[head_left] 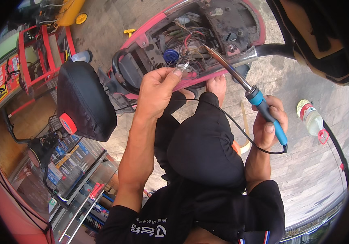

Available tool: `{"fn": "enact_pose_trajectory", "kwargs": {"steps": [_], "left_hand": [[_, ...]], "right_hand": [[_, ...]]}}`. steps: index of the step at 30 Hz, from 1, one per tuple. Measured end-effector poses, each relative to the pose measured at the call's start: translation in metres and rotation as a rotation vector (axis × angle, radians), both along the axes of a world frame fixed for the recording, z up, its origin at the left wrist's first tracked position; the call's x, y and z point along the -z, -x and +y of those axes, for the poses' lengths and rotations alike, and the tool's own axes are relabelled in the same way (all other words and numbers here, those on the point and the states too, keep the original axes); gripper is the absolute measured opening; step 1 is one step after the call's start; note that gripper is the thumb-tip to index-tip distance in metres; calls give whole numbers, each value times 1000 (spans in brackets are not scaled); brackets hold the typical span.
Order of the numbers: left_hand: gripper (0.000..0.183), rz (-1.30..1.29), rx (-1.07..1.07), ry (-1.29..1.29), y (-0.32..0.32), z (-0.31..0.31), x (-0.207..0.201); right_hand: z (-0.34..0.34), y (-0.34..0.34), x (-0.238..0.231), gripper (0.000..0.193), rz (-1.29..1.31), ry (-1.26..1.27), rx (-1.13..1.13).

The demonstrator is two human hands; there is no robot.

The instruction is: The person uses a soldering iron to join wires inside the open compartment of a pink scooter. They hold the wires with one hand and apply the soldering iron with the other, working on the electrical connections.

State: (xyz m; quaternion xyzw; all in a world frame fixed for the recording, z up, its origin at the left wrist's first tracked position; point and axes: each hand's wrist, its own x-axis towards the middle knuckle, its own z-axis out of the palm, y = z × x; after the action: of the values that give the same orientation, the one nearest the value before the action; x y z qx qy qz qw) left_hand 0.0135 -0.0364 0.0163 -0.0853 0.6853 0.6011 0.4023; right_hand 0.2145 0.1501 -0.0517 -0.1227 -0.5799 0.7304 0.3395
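My right hand [268,124] is wrapped round the blue and black handle of a soldering iron [256,96]. The iron slants up and left, its tip over a tangle of wires [192,38] in the opened pink scooter body [152,25]. At the near edge of that body, my left hand [158,87] pinches a small shiny silvery piece [186,66] between thumb and fingertip; its exact kind is too small to tell. Beside the wires sits a round blue cap [171,55]. A black cord [231,116] runs from the iron's handle across my knee.
A black padded scooter seat [87,101] stands at the left. Behind it is a red metal rack [40,61]. A clear bottle of pale liquid [312,122] lies on the paving at the right, and a yellow-handled tool [129,31] is beyond the scooter.
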Motion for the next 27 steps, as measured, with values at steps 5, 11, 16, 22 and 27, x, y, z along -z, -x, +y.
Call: {"fn": "enact_pose_trajectory", "kwargs": {"steps": [5, 11, 16, 22, 27], "left_hand": [[18, -92, -10, -1, 5, -1, 2], [13, 55, 26, 113, 1, 3, 6], [16, 206, 70, 225, -1, 4, 8], [16, 313, 79, 201, -4, 3, 13], [16, 283, 66, 148, -1, -1, 17]], "right_hand": [[-1, 5, -1, 38, 36, -4, 44], [-1, 5, -3, 39, 19, -3, 38], [0, 2, -3, 44, -45, -23, -71], [0, 0, 2, 47, -106, -72, -85], [-2, 3, 0, 40, -93, -33, -66]]}}
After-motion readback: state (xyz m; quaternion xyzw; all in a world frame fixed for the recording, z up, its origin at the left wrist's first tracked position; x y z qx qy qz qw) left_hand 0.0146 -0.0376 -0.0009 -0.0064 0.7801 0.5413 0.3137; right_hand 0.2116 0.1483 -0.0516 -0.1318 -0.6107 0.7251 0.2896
